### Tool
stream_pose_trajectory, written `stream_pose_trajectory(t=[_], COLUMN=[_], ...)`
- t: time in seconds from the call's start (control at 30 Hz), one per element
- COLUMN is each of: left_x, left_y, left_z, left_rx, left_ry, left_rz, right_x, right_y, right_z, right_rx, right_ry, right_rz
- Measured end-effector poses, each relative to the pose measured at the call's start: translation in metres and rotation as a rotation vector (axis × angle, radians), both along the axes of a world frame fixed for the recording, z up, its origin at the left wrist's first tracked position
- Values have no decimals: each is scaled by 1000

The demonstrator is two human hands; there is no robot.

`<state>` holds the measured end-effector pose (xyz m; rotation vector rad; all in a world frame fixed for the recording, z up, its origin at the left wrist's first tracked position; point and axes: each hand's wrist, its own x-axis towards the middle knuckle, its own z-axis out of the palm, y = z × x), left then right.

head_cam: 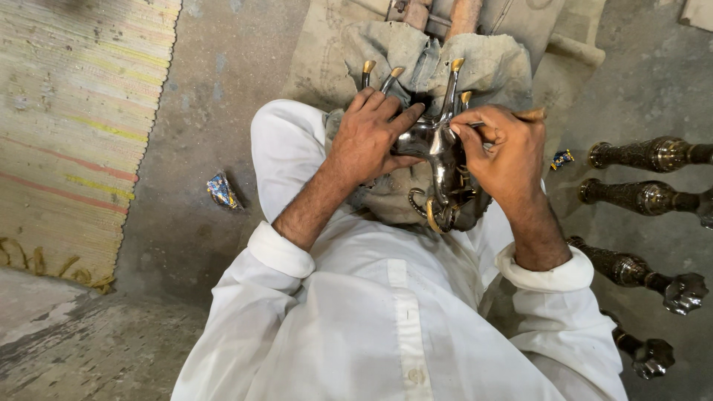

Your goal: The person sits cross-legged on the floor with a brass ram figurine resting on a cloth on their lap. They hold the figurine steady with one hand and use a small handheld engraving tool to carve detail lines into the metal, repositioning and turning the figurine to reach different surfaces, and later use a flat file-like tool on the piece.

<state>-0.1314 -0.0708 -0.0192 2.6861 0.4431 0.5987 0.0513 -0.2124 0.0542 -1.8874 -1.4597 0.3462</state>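
Open floor to the left, crowded to the right

Bare concrete floor [200,111] lies free on the left, save one crumpled wrapper [222,191] and the woven mat [74,126] beyond; to the right, a row of dark metal stands [646,197] blocks the way, with a padded block [445,52] at the far side.

Dark glossy metal figure [438,148] with brass-gold tips; white shirt [386,312]; striped, seemingly pastel mat [74,126].
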Motion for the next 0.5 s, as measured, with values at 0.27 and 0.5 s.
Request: stream_pose_trajectory(t=[0.27,0.5], left_x=[1,1], left_y=[-1,0], left_z=[-1,-1], left_rx=[-6,3], left_ry=[11,14], left_rz=[10,5], right_x=[4,11], right_y=[1,2], right_z=[9,11], right_rx=[-67,-97], right_ry=[3,7], right_rz=[18,78])
